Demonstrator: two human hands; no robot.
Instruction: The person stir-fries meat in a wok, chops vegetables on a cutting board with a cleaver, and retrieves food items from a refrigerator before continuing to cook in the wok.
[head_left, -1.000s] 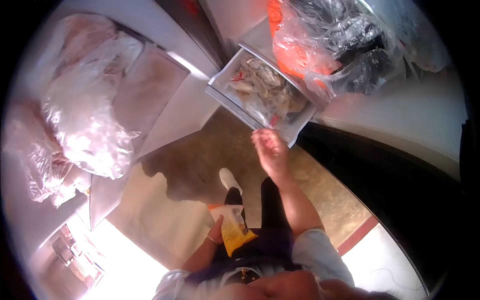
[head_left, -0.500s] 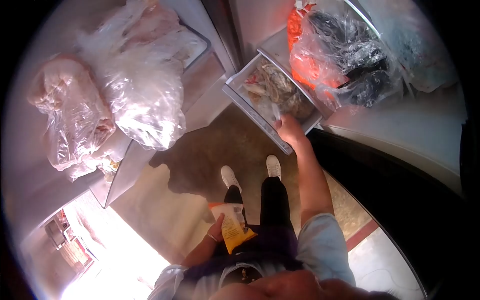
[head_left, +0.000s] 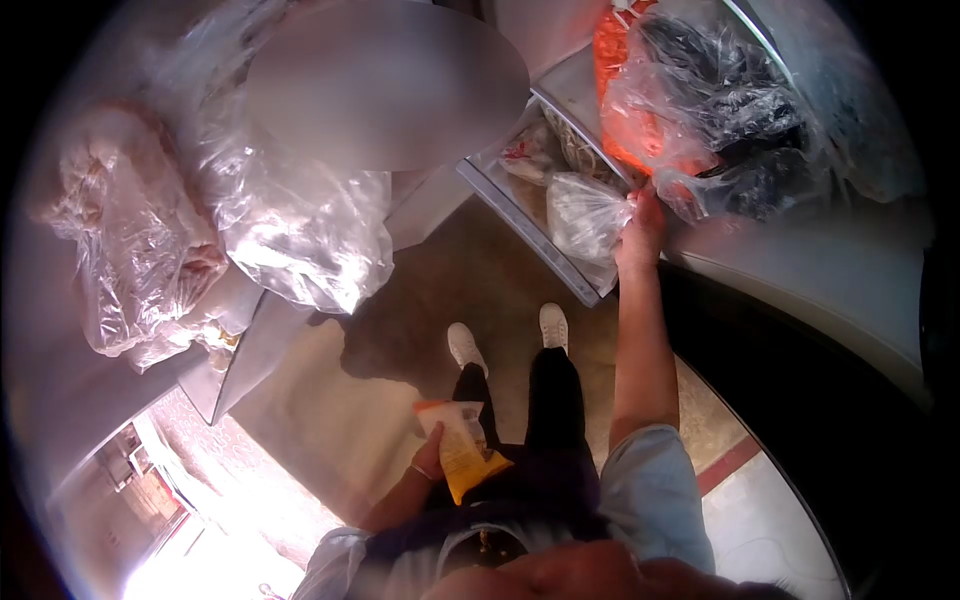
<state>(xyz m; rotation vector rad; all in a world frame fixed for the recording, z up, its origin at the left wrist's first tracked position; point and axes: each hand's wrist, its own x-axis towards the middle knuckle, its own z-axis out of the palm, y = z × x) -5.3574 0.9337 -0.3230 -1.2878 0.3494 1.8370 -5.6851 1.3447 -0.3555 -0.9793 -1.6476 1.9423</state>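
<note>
My left hand (head_left: 430, 455) holds a yellow and white packet with an orange top edge (head_left: 463, 455) low in front of my body. Further up and to the right, my right hand (head_left: 643, 225) is closed on the gathered end of a clear plastic bag (head_left: 583, 218) with whitish contents. That bag lies at the near right part of a pulled-out drawer (head_left: 530, 228). Behind it in the drawer are more bagged items (head_left: 530, 152), one with red marks.
Orange and black items in clear plastic (head_left: 735, 95) sit above the drawer at the right. Large clear bags (head_left: 300, 230) and a bagged pinkish lump (head_left: 140, 240) are on the left. A blurred grey oval covers the top middle. Wet-looking floor (head_left: 430, 290) lies below.
My right hand has moved from the drawer's front edge to its right side and taken hold of the clear bag, which is now raised into view. My left hand keeps the packet.
</note>
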